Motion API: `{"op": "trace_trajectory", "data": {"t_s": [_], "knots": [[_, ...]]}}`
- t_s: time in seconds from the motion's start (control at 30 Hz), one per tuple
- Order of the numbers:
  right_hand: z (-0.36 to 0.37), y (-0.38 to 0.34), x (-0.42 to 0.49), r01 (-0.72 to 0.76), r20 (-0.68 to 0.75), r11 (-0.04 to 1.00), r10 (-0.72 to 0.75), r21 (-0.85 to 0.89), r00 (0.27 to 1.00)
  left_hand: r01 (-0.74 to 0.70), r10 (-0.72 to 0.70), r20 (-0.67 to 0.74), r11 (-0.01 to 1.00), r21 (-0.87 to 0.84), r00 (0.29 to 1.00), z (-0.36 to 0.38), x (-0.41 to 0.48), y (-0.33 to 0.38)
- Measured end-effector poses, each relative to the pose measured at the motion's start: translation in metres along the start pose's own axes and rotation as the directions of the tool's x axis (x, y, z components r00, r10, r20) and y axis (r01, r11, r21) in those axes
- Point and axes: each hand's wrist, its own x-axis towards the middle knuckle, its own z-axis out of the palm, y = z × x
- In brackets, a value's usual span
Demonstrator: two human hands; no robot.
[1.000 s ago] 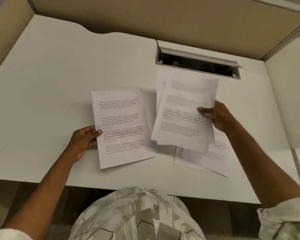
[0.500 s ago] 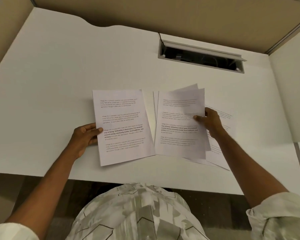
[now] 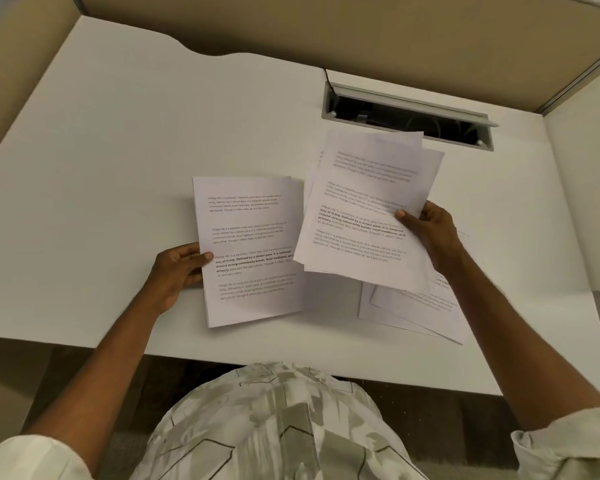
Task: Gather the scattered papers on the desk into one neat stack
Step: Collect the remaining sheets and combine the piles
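Note:
A stack of printed white papers lies on the white desk at centre. My left hand grips the stack's left edge, thumb on top. My right hand holds a fanned bunch of printed sheets lifted above the desk, to the right of the stack and overlapping its right edge. Under that bunch, a few loose sheets rest skewed on the desk at the right, partly hidden by the held sheets and my right forearm.
An open cable slot with a grey flap is set into the desk behind the papers. Beige partition walls enclose the back and left. A white side panel stands at the right. The desk's front edge is near my body.
My right hand has lifted its bunch of sheets off the desk and up toward the cable slot, uncovering the loose sheets below. My left hand stays on the stack.

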Motion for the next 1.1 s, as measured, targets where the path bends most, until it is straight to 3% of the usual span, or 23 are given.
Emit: {"op": "trace_trajectory", "data": {"t_s": [0.23, 0.6, 0.8, 0.93, 1.1], "knots": [[0.073, 0.033, -0.025, -0.054, 0.163, 0.996, 0.042, 0.067, 0.986, -0.023, 0.023, 0.035, 1.000, -0.008, 0.999, 0.015, -0.006, 0.007], [0.138, 0.041, -0.047, -0.167, 0.215, 0.981, 0.142, 0.102, 0.966, -0.005, 0.009, 0.095, 0.999, -0.045, 0.995, 0.028, -0.018, 0.014], [0.147, 0.023, -0.053, 0.046, 0.161, 0.996, -0.032, -0.081, 0.986, -0.046, 0.022, 0.151, 0.986, 0.159, 0.988, 0.048, -0.023, 0.034], [0.159, 0.001, -0.055, 0.205, 0.072, 0.971, -0.197, -0.122, 0.978, -0.275, 0.254, 0.105, 0.896, 0.349, 0.962, 0.072, -0.022, 0.056], [0.165, -0.036, -0.054, 0.322, -0.003, 0.947, -0.322, -0.002, 0.947, -0.544, 0.566, 0.086, 0.723, 0.425, 0.820, 0.082, -0.026, 0.090]]}}
